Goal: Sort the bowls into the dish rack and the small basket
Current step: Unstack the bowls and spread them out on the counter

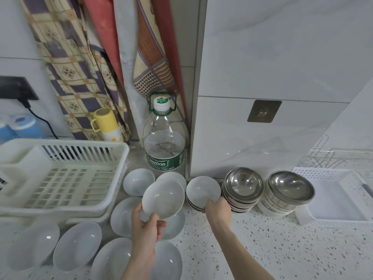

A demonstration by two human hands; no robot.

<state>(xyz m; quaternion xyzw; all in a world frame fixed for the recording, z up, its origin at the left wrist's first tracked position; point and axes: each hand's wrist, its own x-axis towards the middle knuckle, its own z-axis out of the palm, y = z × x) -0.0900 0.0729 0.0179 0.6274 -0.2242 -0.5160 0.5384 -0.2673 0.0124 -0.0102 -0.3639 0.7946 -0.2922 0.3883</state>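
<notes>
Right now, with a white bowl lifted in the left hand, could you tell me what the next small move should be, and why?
Probably carry the white bowl left into the dish rack: the left hand already grips it clear of the counter, and the rack beside it looks empty. The right hand is only at the bowl stack.

White ceramic bowls lie loose on the speckled counter; one small white bowl is lifted and tilted. Two stacks of steel bowls stand between a cream dish rack and a small white basket.
</notes>
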